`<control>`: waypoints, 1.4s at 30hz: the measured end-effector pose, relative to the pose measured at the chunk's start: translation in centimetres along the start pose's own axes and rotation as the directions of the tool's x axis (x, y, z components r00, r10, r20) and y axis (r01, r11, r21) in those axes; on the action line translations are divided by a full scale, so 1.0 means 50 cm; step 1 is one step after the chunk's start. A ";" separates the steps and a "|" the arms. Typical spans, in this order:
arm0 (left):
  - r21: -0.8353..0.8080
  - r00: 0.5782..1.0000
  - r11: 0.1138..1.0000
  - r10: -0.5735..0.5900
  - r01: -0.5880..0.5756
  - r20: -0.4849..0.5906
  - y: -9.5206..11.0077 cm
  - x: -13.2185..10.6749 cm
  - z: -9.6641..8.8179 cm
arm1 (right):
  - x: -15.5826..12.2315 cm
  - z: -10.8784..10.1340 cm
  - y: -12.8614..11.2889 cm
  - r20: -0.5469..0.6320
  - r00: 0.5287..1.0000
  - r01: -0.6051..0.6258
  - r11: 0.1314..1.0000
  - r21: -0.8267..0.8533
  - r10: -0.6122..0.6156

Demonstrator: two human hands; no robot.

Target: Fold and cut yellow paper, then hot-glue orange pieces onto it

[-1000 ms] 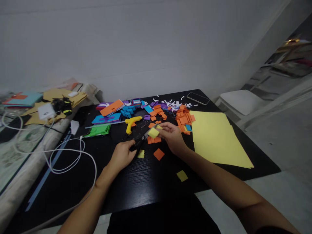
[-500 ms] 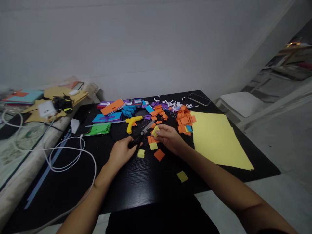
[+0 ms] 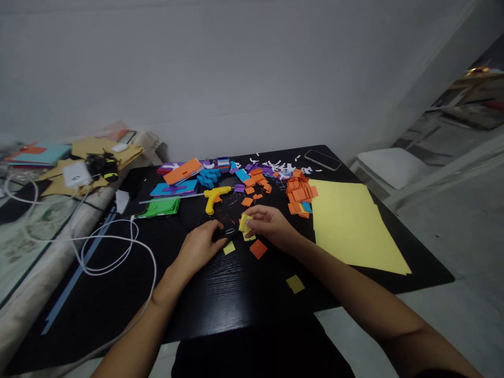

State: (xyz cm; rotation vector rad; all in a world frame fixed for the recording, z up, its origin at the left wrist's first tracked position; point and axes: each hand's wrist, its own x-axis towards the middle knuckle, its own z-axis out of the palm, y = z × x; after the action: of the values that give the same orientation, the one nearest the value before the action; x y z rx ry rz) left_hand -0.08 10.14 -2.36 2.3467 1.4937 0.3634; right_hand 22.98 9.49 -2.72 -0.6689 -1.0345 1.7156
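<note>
My left hand (image 3: 200, 242) is closed around the dark handles of a pair of scissors (image 3: 229, 231), just above the black table. Their blades are hard to make out near the paper. Pinched between the fingers of my right hand (image 3: 271, 227) is a small folded piece of yellow paper (image 3: 244, 222), close to the scissors. A yellow square (image 3: 229, 248) lies below the scissors. Under my right hand sits another yellow piece, partly covered, with an orange square (image 3: 258, 249) beside it. One more yellow square (image 3: 295, 284) rests nearer the table's front edge.
Behind my hands lies a yellow glue gun (image 3: 214, 197). Orange paper pieces (image 3: 300, 191) are heaped beside large yellow sheets (image 3: 350, 226) on the right. A phone (image 3: 323, 160) is at the back. A white cable (image 3: 134, 241) loops across the left side.
The scissors have swung down, and their blades no longer point up and away. My right hand has brought the yellow piece slightly left and lower, closer to the scissors.
</note>
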 end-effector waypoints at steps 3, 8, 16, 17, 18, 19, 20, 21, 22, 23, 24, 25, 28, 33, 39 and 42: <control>-0.013 1.000 1.000 -0.013 0.013 -0.019 0.000 0.001 0.000 | 0.007 -0.009 0.000 -0.112 0.994 0.022 1.000 0.022 -0.019; -0.042 0.999 0.999 0.027 -0.028 -0.029 -0.003 0.000 0.003 | 0.014 -0.018 0.001 -0.203 0.978 -0.033 0.998 0.057 0.044; -0.091 0.999 0.995 0.039 -0.042 -0.033 0.002 -0.005 0.004 | 0.007 -0.009 0.011 -0.161 0.987 0.003 0.999 -0.038 -0.009; -0.083 0.999 0.996 0.043 -0.045 -0.028 0.002 -0.005 0.004 | 0.006 -0.008 0.011 -0.158 0.987 0.013 0.998 -0.068 -0.024; -0.073 0.999 0.996 0.049 -0.050 -0.024 0.003 -0.005 0.005 | 0.005 -0.006 0.012 -0.156 0.987 0.022 0.995 -0.096 -0.037; -0.064 0.998 0.996 0.054 -0.056 -0.022 0.004 -0.005 0.004 | 0.004 -0.004 0.013 -0.155 0.987 0.029 0.992 -0.120 -0.047; -0.058 0.998 0.996 0.063 -0.065 -0.028 0.005 -0.006 0.003 | 0.004 -0.002 0.014 -0.155 0.986 0.034 0.990 -0.138 -0.056; -0.058 0.996 0.995 0.078 -0.080 -0.042 0.007 -0.007 0.002 | 0.003 0.000 0.015 -0.155 0.986 0.039 0.988 -0.152 -0.063; -0.072 0.993 0.992 0.097 -0.102 -0.067 0.009 -0.008 0.001 | 0.003 0.001 0.017 -0.155 0.986 0.043 0.986 -0.164 -0.069; -0.101 0.988 0.987 0.114 -0.124 -0.105 0.013 -0.009 -0.001 | 0.003 0.003 0.019 -0.155 0.985 0.045 0.984 -0.173 -0.073; -0.144 0.981 0.979 0.124 -0.146 -0.151 0.017 -0.011 -0.002 | 0.002 0.004 0.022 -0.154 0.985 0.048 0.982 -0.182 -0.077; -0.202 0.972 0.965 0.127 -0.167 -0.197 0.022 -0.013 -0.003 | 0.002 0.005 0.025 -0.152 0.985 0.050 0.980 -0.192 -0.080; -0.369 0.958 0.908 0.100 -0.199 -0.269 0.037 -0.019 0.005 | 0.000 0.007 0.037 -0.134 0.988 0.048 0.974 -0.220 -0.079; -0.413 0.939 0.871 0.137 -0.266 -0.316 0.046 -0.023 0.026 | -0.001 0.008 0.049 -0.099 0.993 0.034 0.973 -0.229 -0.058; -0.355 0.922 0.874 0.222 -0.332 -0.316 0.042 -0.023 0.027 | -0.002 0.013 0.041 -0.034 0.996 0.067 0.952 -0.299 -0.081; -0.338 0.916 0.872 0.253 -0.355 -0.310 0.043 -0.025 0.024 | -0.003 0.017 0.039 -0.040 0.992 0.100 0.930 -0.354 -0.122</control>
State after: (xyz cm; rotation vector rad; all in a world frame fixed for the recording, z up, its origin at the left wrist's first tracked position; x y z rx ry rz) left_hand 1.61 7.98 -2.62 2.2616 1.0122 0.9850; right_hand 21.45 8.78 -3.99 -0.8668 -1.3264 1.4149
